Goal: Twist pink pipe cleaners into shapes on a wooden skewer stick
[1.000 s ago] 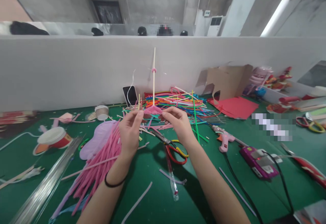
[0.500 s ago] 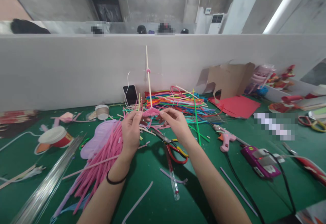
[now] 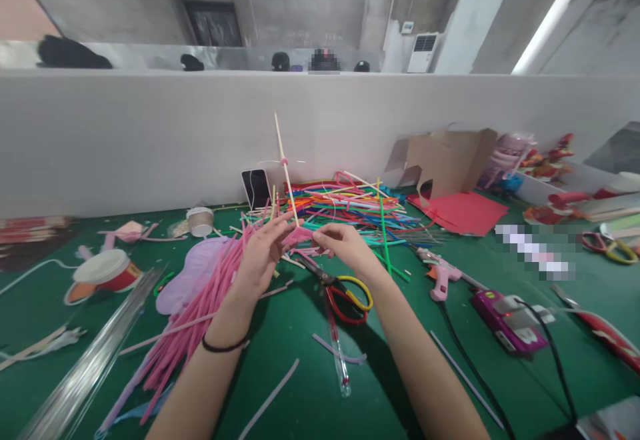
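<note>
A thin pale wooden stick (image 3: 289, 190) rises from a small pink fuzzy piece (image 3: 300, 234), apparently bent pipe cleaner. Partway up the stick is a pink bead-like ring (image 3: 284, 161) with thin white wires curving out to both sides. My right hand (image 3: 345, 247) pinches the right end of the pink piece between thumb and fingers. On the other side, my left hand (image 3: 260, 257) has its fingers stretched out beside the stick's base; whether they touch it is unclear. Below the hands lie red-and-yellow-handled scissors (image 3: 350, 300).
Pink pipe cleaners (image 3: 195, 333) lie at left on a lilac sheet (image 3: 187, 273). Multicoloured pipe cleaners (image 3: 345, 203) pile up at the back beside a phone (image 3: 256, 189). To the right are a pink glue gun (image 3: 443, 277), a purple power strip (image 3: 505, 327) and red paper (image 3: 460, 213).
My left hand's fingers have loosened from their pinch on the pink piece and spread out. The stick has sunk lower and leans more to the left. My right hand keeps its pinch.
</note>
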`<state>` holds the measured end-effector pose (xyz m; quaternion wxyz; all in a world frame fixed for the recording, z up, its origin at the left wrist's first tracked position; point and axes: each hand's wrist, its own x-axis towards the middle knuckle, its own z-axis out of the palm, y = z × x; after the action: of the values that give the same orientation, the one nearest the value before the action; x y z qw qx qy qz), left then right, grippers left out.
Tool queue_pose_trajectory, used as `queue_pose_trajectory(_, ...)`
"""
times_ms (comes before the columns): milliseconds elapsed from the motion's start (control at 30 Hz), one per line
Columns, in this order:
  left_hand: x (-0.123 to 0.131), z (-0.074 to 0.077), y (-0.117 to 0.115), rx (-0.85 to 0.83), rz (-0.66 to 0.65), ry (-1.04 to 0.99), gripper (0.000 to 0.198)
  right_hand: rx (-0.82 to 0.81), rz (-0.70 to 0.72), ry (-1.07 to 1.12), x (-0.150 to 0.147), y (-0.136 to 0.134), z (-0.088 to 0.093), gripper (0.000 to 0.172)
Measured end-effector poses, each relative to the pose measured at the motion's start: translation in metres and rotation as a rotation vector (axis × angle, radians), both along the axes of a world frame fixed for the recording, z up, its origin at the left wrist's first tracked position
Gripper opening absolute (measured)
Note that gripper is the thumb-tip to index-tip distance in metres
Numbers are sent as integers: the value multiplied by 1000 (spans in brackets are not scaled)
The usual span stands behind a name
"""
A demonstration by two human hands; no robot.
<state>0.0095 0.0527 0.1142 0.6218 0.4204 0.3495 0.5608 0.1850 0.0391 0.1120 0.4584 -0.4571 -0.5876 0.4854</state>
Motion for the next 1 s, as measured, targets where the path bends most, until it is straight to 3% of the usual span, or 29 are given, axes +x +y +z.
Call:
queue_pose_trajectory(133, 2, 0, -2, -3, 37, 10, 36, 65, -221, -171, 8, -12, 15, 44)
queue_pose_trajectory(200, 3, 1, -3, -15, 41, 23, 36, 141, -281, -144, 11, -23, 28, 45)
queue_pose_trajectory(300, 4, 0, -3, -12, 38, 27, 36, 188, -234, -150, 14, -32, 39, 38)
queue_pose_trajectory(433, 4, 0, -3, 39, 44, 44, 40, 140, -231, -209, 13, -25, 28, 33)
queue_pose_trajectory(533, 2, 6, -6, 65, -19, -38, 41, 54, -102, -13, 12, -17, 20, 25)
queue_pose_trajectory(700, -5, 18, -11, 76, -194, -290, 71, -28, -35, 237, 10, -20, 24, 25)
queue_pose_trajectory(867, -6, 13, -7, 90, -126, -205, 34, -153, 90, 303, 5, -24, 25, 31)
queue_pose_trajectory(1000, -8, 11, -5, 100, -50, -91, 29, -116, 65, 177, 6, -23, 23, 31)
